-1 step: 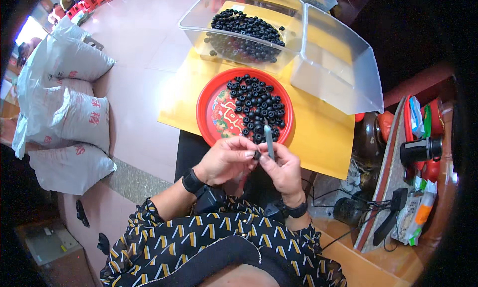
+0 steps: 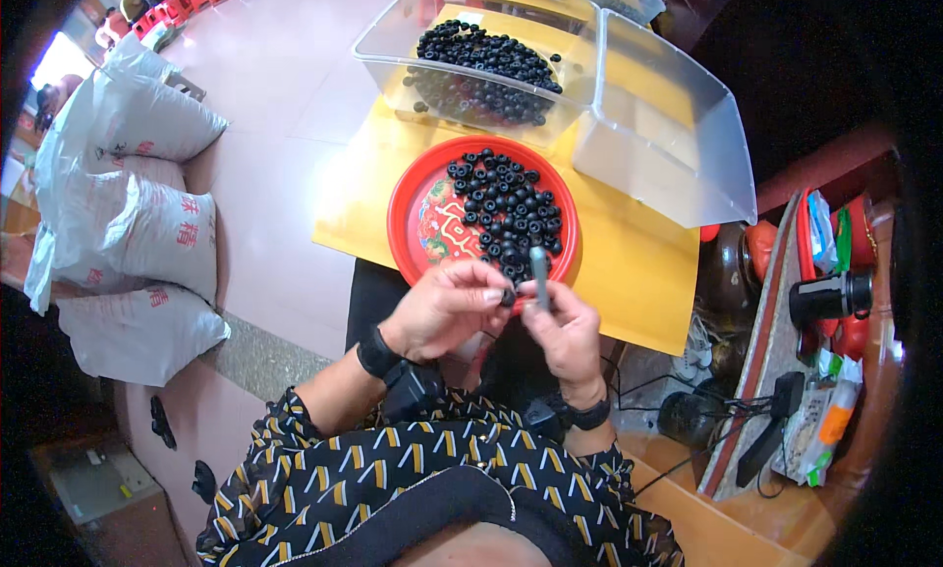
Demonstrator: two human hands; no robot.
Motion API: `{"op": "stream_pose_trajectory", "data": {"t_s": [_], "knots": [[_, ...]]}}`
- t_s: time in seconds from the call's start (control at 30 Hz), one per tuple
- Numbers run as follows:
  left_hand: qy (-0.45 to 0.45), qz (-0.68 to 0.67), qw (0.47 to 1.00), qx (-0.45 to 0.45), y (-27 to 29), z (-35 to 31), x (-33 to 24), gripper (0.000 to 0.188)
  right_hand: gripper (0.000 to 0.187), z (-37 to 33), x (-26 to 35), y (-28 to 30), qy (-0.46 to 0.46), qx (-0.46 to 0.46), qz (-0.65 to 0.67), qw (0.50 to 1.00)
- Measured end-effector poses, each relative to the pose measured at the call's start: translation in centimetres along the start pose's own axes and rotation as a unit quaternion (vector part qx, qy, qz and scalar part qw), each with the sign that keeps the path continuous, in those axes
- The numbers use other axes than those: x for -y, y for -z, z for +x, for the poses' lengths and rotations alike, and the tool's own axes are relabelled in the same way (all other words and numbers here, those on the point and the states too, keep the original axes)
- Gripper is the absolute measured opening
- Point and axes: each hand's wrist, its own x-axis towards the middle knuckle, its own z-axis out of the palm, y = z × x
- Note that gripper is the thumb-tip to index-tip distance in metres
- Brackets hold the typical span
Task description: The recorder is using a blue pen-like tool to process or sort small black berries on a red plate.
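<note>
My left hand [image 2: 447, 311] is closed, pinching a small round black part [image 2: 508, 298] between thumb and fingertips, just past the near rim of a round red tray [image 2: 401, 223]. Close on its right, my right hand [image 2: 565, 336] is closed around a slim grey-green pen-like tool [image 2: 540, 277], which stands nearly upright from the fingers. Its working end is too small to make out. Many black ring-like parts [image 2: 506, 208], with holes through them, lie over the right half of the tray.
Beyond the tray stands a clear plastic bin [image 2: 393, 46] with many more black parts. Another clear bin [image 2: 668, 125] is tilted beside it on the yellow tabletop [image 2: 638, 292]. White sacks [image 2: 162, 223] are stacked at left. Cables and a black cup [image 2: 830, 297] are at right.
My right hand has shifted slightly to the right with the tool, away from the black part. My left hand still pinches the part and has barely moved.
</note>
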Motion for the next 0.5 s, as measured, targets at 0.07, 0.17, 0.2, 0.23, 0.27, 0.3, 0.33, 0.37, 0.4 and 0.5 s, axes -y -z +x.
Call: {"op": "stream_pose_trajectory", "data": {"t_s": [0.07,0.17,0.2,0.23,0.27,0.3,0.33,0.37,0.4,0.5], "knots": [[-0.031,0.023,0.998,-0.042,-2.3,1.4,-2.4,0.004,0.021,0.4,-0.4,1.9,0.044,-0.078,0.007,0.996],[-0.066,0.08,0.994,-0.018,-4.3,4.3,-6.6,0.004,0.021,1.2,-2.5,5.5,0.064,-0.208,0.01,0.976],[-0.077,0.075,0.993,-0.048,-5.3,5.4,-7.7,0.006,0.021,1.2,-2.9,6.3,0.065,-0.208,0.012,0.976],[-0.09,0.075,0.993,-0.003,-4.9,7.0,-8.9,0.006,0.02,1.3,-3.4,7.0,0.064,-0.225,0.012,0.972],[-0.101,0.074,0.991,0.042,-4.1,8.8,-10.1,0.006,0.02,1.3,-3.7,7.3,0.062,-0.242,0.012,0.968],[-0.126,0.076,0.988,0.043,-3.5,10.7,-11.3,0.007,0.019,1.4,-3.9,7.3,0.077,-0.254,0.013,0.964],[-0.148,0.078,0.985,0.046,-3.3,12.6,-12.0,0.009,0.019,1.2,-4.0,7.5,0.077,-0.256,0.013,0.964],[-0.166,0.066,0.983,-0.045,-3.8,13.5,-13.1,0.012,0.019,1.4,-3.9,7.3,0.076,-0.248,0.006,0.966],[-0.183,0.054,0.972,-0.136,-4.2,14.1,-13.8,0.015,0.018,1.5,-3.9,7.1,0.077,-0.24,0.0,0.968],[-0.163,0.05,0.971,-0.165,-4.2,14.8,-14.7,0.027,0.017,1.8,-4.7,7.4,0.07,-0.238,-0.016,0.969]]}}
